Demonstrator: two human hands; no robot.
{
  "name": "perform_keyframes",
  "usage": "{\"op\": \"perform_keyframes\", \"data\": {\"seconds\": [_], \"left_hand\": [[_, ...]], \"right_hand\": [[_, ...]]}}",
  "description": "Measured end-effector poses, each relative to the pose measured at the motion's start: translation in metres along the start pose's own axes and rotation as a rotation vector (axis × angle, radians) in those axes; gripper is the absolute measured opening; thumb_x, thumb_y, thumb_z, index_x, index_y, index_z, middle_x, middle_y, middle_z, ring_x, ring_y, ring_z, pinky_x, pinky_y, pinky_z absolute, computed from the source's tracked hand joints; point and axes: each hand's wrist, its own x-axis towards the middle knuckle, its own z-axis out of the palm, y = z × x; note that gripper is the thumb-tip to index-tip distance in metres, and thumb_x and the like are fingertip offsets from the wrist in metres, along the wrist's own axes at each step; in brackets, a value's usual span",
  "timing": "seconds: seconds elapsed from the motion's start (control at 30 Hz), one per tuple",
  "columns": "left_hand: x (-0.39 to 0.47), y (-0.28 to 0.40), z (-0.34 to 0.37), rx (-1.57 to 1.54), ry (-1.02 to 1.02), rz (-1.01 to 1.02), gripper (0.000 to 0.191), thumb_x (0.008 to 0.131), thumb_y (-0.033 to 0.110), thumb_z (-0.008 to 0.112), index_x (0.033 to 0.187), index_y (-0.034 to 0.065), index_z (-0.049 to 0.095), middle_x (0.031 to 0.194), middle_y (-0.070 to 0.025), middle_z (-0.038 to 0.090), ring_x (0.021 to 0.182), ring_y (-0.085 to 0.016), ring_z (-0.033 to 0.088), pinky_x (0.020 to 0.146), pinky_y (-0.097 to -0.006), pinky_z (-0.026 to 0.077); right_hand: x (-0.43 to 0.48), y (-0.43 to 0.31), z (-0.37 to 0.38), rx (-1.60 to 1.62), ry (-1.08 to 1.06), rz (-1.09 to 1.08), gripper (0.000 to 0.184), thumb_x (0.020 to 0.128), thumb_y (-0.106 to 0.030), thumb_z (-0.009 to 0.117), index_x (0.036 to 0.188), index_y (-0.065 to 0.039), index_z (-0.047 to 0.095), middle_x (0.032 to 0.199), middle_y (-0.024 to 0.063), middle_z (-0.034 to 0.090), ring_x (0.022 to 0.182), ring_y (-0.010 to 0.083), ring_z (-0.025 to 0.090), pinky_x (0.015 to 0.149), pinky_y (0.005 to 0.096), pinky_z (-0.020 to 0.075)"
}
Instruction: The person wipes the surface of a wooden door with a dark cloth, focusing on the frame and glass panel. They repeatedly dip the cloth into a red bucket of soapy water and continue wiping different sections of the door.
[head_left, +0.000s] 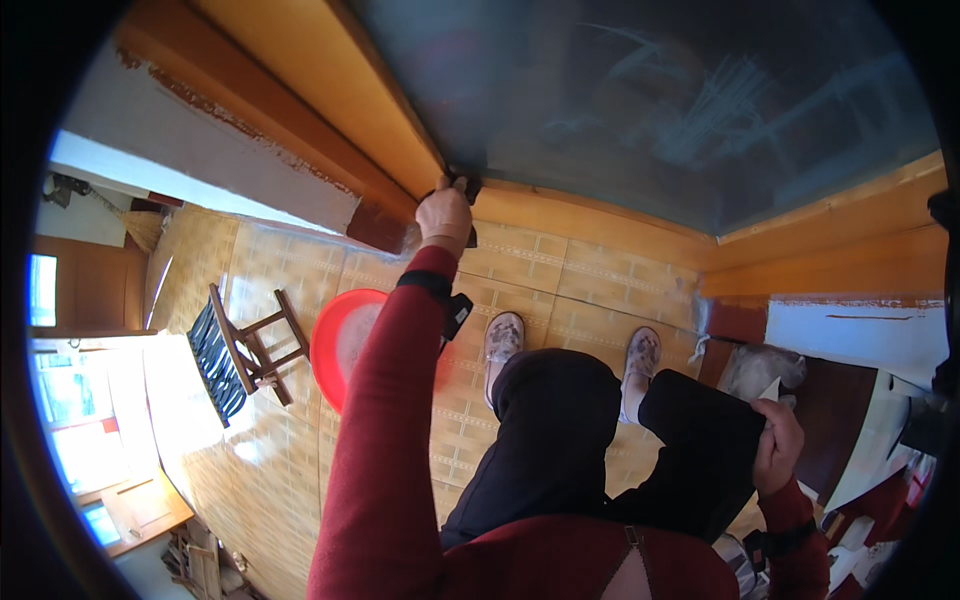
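My left hand (445, 214) reaches forward and grips a dark cloth-like piece (471, 189), pressed at the lower left corner of a dark glass-like panel (585, 142). Pale streaks mark the panel, and an orange-brown wooden frame (600, 217) borders it. Low at the right, my right hand (780, 442) is curled beside my knee. A small white piece (772, 388), paper or cloth, sticks up from its fingers; the rest is hidden.
A red basin (327, 352) with whitish, sudsy contents stands on the tiled floor (517, 251), partly behind my left arm. Left of it is a wooden folding stool (251, 352) with a dark strap seat. A clear plastic bag (757, 371) lies at right; a straw broom (142, 229) leans far left.
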Motion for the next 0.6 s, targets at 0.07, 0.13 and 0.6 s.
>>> {"op": "perform_keyframes", "data": {"seconds": [0.07, 0.13, 0.6], "left_hand": [[0.003, 0.008, 0.007, -0.083, 0.03, -0.081, 0.028, 0.095, 0.022, 0.06, 0.12, 0.0166, 0.071, 0.114, -0.0138, 0.072, 0.095, -0.04, 0.074, 0.081, -0.0511, 0.06], [-0.002, 0.03, 0.015, -0.139, 0.047, -0.175, 0.031, 0.093, 0.023, 0.061, 0.121, 0.0143, 0.071, 0.116, -0.0149, 0.071, 0.097, -0.04, 0.074, 0.083, -0.0506, 0.061], [0.004, 0.003, -0.003, 0.094, -0.067, 0.001, 0.038, 0.098, 0.022, 0.052, 0.133, 0.0176, 0.065, 0.119, -0.0118, 0.072, 0.093, -0.038, 0.075, 0.074, -0.0524, 0.06]], "right_hand": [[-0.003, 0.001, -0.001, -0.012, 0.006, 0.03, 0.038, 0.086, 0.009, 0.044, 0.115, 0.003, 0.066, 0.106, 0.0219, 0.07, 0.095, 0.0376, 0.069, 0.086, 0.04, 0.0536], [-0.003, 0.002, -0.002, -0.012, -0.002, 0.021, 0.038, 0.085, 0.009, 0.044, 0.115, 0.003, 0.066, 0.106, 0.0222, 0.07, 0.095, 0.0381, 0.069, 0.086, 0.0408, 0.0539], [-0.004, 0.005, -0.001, 0.039, 0.012, -0.016, 0.038, 0.083, 0.01, 0.047, 0.115, 0.003, 0.067, 0.108, 0.0222, 0.072, 0.094, 0.038, 0.07, 0.085, 0.0421, 0.055]]}}
